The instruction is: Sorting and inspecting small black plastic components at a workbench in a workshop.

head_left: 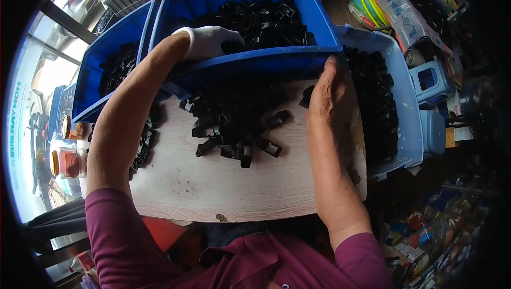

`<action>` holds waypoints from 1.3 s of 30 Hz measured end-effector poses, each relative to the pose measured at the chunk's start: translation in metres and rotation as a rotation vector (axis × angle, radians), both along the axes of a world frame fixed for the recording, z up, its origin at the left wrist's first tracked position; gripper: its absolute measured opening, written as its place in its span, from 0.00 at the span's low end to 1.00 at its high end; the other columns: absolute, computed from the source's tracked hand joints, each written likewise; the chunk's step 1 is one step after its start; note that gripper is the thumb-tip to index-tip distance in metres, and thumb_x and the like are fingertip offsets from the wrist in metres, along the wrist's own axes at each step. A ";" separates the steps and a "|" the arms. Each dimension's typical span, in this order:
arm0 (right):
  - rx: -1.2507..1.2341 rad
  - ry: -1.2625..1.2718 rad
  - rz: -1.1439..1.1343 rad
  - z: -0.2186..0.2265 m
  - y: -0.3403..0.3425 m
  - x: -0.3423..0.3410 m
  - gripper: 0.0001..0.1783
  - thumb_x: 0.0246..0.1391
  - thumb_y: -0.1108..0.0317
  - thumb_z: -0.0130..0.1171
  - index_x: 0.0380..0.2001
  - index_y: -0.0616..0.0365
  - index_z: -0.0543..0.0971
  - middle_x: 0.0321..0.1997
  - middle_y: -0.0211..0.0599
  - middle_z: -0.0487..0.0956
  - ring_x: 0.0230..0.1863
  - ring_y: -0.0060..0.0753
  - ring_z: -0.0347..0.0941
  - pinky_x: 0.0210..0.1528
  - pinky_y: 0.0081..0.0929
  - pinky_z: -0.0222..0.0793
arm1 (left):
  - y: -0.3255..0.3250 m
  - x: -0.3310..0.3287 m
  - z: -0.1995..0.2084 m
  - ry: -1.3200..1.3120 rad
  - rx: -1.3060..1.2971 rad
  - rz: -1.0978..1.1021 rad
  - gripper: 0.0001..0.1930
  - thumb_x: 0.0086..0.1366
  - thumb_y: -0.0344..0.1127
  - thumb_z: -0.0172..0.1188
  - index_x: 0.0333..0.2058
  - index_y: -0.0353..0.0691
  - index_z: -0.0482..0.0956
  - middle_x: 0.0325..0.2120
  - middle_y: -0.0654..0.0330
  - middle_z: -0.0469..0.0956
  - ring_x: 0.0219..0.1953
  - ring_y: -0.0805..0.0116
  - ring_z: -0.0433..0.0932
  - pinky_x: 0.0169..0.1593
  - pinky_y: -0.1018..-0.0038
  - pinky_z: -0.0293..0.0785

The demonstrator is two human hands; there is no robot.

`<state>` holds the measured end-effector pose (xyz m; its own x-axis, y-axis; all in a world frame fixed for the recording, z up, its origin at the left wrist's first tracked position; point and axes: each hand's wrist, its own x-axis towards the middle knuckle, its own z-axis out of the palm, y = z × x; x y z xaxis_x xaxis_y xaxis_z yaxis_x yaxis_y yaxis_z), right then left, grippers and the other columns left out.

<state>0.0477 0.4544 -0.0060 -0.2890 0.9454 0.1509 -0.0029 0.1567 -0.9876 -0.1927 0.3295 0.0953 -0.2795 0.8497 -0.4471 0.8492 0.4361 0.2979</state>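
A large blue plastic bin (314,12) stands at the far side of the table, heaped with small black plastic parts (266,20). My left hand (207,42), in a white glove, reaches over its front rim into the heap; the fingertips are lost among the dark parts. Bare and seen edge-on, my right hand (326,86) is up against the bin's front right corner, its thumb by the rim and its other fingers mostly hidden. Below the bin's front wall, a loose pile of black plastic parts (234,116) lies on the pale wooden table (213,193). One more black part (306,97) lies beside my right hand.
A second blue bin (88,81) with black parts stands to the left, above another small pile. A light blue tub (407,102) of black parts is right of the table, near a blue stool (434,81). Jars (66,162) stand at the left edge.
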 end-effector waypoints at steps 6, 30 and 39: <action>0.094 0.046 -0.059 0.004 -0.002 -0.007 0.31 0.69 0.43 0.46 0.51 0.63 0.78 0.45 0.52 0.80 0.47 0.49 0.78 0.51 0.40 0.71 | -0.001 -0.012 -0.013 0.053 0.076 -0.159 0.32 0.63 0.41 0.69 0.65 0.48 0.72 0.57 0.48 0.78 0.60 0.51 0.77 0.63 0.60 0.75; 0.349 -0.080 -0.043 -0.011 -0.004 -0.009 0.08 0.73 0.64 0.45 0.48 0.52 0.71 0.42 0.42 0.74 0.35 0.42 0.75 0.32 0.38 0.70 | -0.005 -0.001 -0.002 -0.110 0.285 -0.207 0.22 0.59 0.32 0.72 0.52 0.38 0.81 0.45 0.53 0.84 0.47 0.66 0.82 0.56 0.69 0.77; 0.435 -0.127 -0.068 -0.015 -0.003 -0.007 0.08 0.68 0.71 0.50 0.49 0.50 0.72 0.43 0.43 0.74 0.37 0.42 0.75 0.33 0.36 0.72 | 0.001 -0.001 -0.001 -0.120 0.242 -0.231 0.23 0.60 0.33 0.71 0.54 0.38 0.80 0.47 0.52 0.83 0.50 0.65 0.82 0.59 0.68 0.75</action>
